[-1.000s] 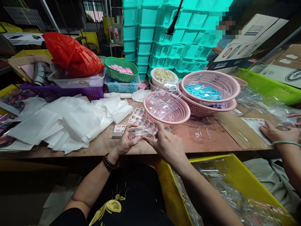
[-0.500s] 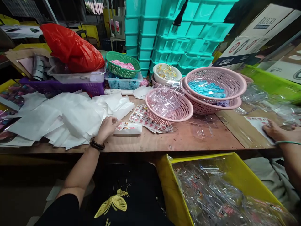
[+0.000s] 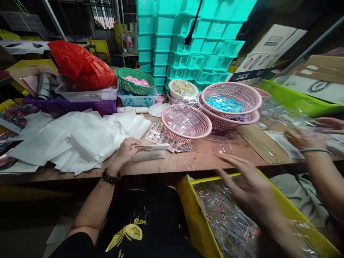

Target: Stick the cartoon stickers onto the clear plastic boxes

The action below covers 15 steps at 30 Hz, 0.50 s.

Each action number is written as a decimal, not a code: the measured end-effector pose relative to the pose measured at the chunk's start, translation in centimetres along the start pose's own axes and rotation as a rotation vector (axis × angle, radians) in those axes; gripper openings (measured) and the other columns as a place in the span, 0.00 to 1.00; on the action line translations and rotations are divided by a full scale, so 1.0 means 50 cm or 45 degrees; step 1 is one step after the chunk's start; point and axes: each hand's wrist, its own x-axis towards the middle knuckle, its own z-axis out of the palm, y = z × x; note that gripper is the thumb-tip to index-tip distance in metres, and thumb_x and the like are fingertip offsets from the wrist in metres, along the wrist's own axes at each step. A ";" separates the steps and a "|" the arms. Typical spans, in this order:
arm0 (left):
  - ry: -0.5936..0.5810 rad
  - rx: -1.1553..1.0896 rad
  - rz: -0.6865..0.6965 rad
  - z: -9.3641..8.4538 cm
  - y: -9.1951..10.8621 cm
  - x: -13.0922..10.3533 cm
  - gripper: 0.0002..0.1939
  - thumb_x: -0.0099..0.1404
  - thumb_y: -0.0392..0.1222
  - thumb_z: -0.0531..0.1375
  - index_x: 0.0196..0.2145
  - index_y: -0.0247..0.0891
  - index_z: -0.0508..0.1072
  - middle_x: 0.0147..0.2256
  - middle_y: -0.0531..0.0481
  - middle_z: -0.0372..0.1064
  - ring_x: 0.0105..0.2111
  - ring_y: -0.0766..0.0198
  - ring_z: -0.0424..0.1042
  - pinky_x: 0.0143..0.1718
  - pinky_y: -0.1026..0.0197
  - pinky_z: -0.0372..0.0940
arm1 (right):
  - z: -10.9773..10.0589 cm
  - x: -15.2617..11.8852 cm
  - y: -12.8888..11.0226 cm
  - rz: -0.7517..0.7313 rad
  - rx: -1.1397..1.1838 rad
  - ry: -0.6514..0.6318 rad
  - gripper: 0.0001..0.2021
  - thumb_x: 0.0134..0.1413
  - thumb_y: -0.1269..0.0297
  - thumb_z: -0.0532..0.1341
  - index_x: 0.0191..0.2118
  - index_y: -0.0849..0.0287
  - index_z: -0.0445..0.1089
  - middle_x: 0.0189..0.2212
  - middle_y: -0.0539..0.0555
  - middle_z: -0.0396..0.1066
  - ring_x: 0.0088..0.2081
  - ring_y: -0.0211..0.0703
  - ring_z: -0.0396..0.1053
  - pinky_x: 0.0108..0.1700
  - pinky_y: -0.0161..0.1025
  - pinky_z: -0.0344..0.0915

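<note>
My left hand (image 3: pixel 125 152), with a dark bead bracelet at the wrist, pinches a small printed sticker sheet (image 3: pixel 153 147), tilted up so its edge faces me. Just beneath it a white paper piece (image 3: pixel 149 155) lies on the wooden table (image 3: pixel 182 163). My right hand (image 3: pixel 254 190) is blurred by motion above the yellow bin (image 3: pixel 188 193); its thumb and fingers are apart and nothing shows between them. Clear plastic packages (image 3: pixel 220 215) with printed bits fill the bin. More sticker sheets (image 3: pixel 154 132) lie partly under a pink basket (image 3: pixel 200 130) of clear plastic pieces.
White backing papers (image 3: pixel 80 139) are heaped at the left. Behind stand a red bag (image 3: pixel 83 66), a green basket (image 3: pixel 137 86), stacked turquoise crates (image 3: pixel 161 46) and a pink basket with blue pieces (image 3: pixel 231 93). A co-worker's hand (image 3: pixel 306 139) moves at the right.
My left hand has raised the sticker sheet off the white paper. My right hand has come into view over the bin. The view has turned slightly right, and the co-worker's hand has moved.
</note>
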 end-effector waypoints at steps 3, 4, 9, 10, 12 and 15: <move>-0.072 -0.243 0.111 0.001 0.034 -0.025 0.11 0.63 0.51 0.64 0.31 0.42 0.81 0.35 0.46 0.77 0.37 0.54 0.74 0.43 0.55 0.67 | 0.123 0.081 -0.085 -0.238 0.128 -0.279 0.21 0.55 0.55 0.69 0.53 0.55 0.72 0.51 0.62 0.74 0.52 0.56 0.72 0.52 0.53 0.69; -0.094 -0.286 0.106 0.003 0.042 -0.030 0.12 0.63 0.52 0.64 0.31 0.42 0.81 0.33 0.46 0.77 0.35 0.54 0.74 0.40 0.55 0.67 | 0.164 0.105 -0.107 -0.236 0.138 -0.357 0.18 0.53 0.58 0.70 0.49 0.56 0.74 0.47 0.61 0.77 0.49 0.55 0.74 0.50 0.52 0.69; -0.113 -0.666 -0.020 0.018 0.057 -0.034 0.13 0.58 0.52 0.69 0.31 0.39 0.81 0.28 0.48 0.76 0.31 0.57 0.73 0.36 0.58 0.68 | 0.263 0.151 -0.130 0.226 0.571 -0.598 0.09 0.53 0.57 0.69 0.32 0.57 0.74 0.26 0.50 0.76 0.29 0.41 0.72 0.31 0.36 0.65; -0.140 -0.778 -0.062 0.023 0.057 -0.033 0.14 0.57 0.51 0.70 0.34 0.39 0.81 0.31 0.48 0.77 0.33 0.57 0.74 0.37 0.58 0.69 | 0.265 0.149 -0.120 0.301 0.671 -0.609 0.12 0.52 0.54 0.70 0.32 0.58 0.74 0.26 0.50 0.75 0.28 0.40 0.71 0.29 0.35 0.64; -0.217 -0.957 -0.131 0.034 0.056 -0.030 0.16 0.55 0.48 0.72 0.38 0.38 0.82 0.36 0.46 0.79 0.37 0.55 0.76 0.41 0.56 0.70 | 0.263 0.142 -0.100 0.365 0.795 -0.629 0.16 0.51 0.49 0.69 0.32 0.58 0.74 0.25 0.50 0.75 0.27 0.40 0.71 0.29 0.35 0.65; -0.271 -1.091 -0.224 0.058 0.050 -0.024 0.14 0.56 0.47 0.71 0.37 0.36 0.82 0.36 0.44 0.80 0.38 0.55 0.76 0.44 0.55 0.70 | 0.264 0.119 -0.081 0.249 0.687 -0.455 0.13 0.58 0.53 0.64 0.32 0.57 0.75 0.30 0.54 0.78 0.33 0.43 0.74 0.36 0.40 0.69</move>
